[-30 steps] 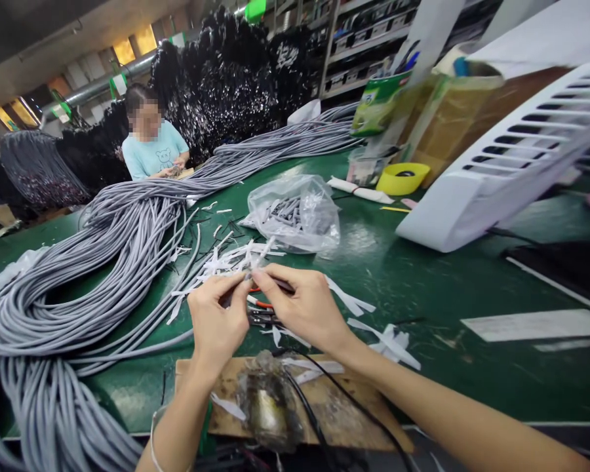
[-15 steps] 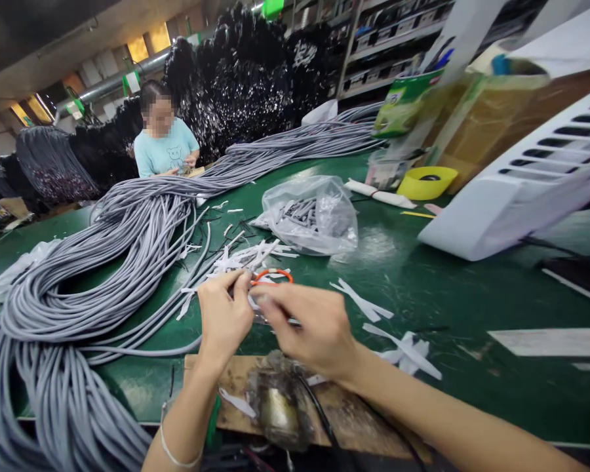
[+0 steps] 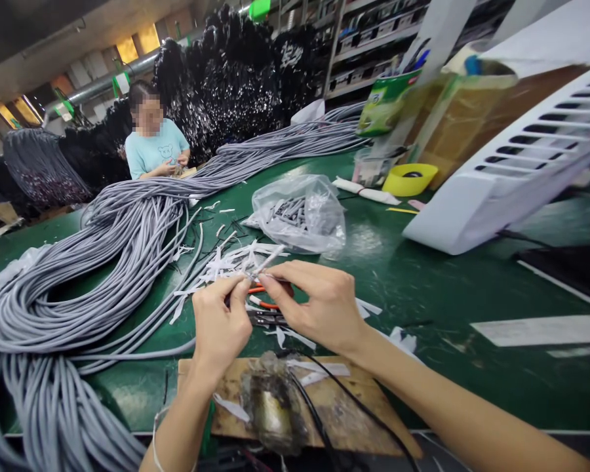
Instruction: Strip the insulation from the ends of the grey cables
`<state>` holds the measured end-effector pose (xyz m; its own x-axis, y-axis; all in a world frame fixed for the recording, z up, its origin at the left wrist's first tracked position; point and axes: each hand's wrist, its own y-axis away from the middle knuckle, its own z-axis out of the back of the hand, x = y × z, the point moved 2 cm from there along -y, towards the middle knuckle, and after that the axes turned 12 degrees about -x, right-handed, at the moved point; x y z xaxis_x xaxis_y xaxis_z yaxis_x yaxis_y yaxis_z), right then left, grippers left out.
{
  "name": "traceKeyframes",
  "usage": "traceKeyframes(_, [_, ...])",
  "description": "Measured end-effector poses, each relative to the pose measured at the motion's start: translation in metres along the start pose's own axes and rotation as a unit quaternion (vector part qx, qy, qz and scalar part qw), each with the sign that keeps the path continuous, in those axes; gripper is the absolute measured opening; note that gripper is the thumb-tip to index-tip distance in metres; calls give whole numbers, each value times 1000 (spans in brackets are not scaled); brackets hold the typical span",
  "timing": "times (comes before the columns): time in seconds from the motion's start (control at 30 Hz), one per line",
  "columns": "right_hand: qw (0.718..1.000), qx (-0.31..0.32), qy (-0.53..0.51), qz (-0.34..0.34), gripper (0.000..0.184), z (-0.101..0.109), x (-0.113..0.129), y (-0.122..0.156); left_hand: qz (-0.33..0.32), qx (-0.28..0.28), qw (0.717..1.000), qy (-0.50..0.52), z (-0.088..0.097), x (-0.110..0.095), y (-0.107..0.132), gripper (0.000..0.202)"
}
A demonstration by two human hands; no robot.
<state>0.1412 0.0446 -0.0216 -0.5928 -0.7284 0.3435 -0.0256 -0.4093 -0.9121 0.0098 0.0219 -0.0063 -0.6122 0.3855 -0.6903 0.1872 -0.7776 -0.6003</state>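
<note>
Got my left grip point(image 3: 222, 320) and right grip point(image 3: 320, 303) pinched closed on a skinny greyish piece point(image 3: 252, 277), roughly sideways, kinda blurry.

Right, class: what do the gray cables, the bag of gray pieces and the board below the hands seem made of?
Gray cables: probably plastic or rubber outside, smooth and satiny, from their even curves and soft sheen.
Bag: thin clear plastic, glossy and wrinkled, with gray pieces showing through.
Board: likely wood, dull, judging by its brown, stained surface; cardboard isn't ruled out.
</note>
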Motion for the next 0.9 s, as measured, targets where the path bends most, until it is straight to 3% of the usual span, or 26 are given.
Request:
traceKeyframes(0.1, [997, 16, -73, -31, 21, 0, 0, -1, 9, 12, 1000, 26, 0, 0, 1, 22])
traceKeyframes(0.23, [976, 66, -157, -135, 24, -2, -2, -4, 27, 19, 997, 70, 0, -1, 3, 16])
traceKeyframes(0.37, [957, 75, -196, -199, 25, -4, -2, -4, -44, -32, 998, 26, 2, -5, 5, 10])
traceKeyframes(0.47, [961, 52, -198, -189, 23, -3, 1, -2, -112, -72, 991, -19, 3, -8, 7, 13])
traceKeyframes(0.53, [973, 20, -178, -148, 20, -1, 5, 0, -130, -79, 988, -30, 3, -8, 8, 16])
traceKeyframes(0.73, [991, -65, -116, 32, 12, 1, 15, 2, -46, -66, 997, 2, 3, -6, 9, 19])
traceKeyframes(0.8, [992, -56, -113, 15, 13, 1, 15, 1, -32, -77, 996, 10, 3, -6, 10, 19])
traceKeyframes(0.9, [990, -21, -120, -78, 18, -1, 13, 0, -13, -74, 997, 23, 2, -7, 9, 18])
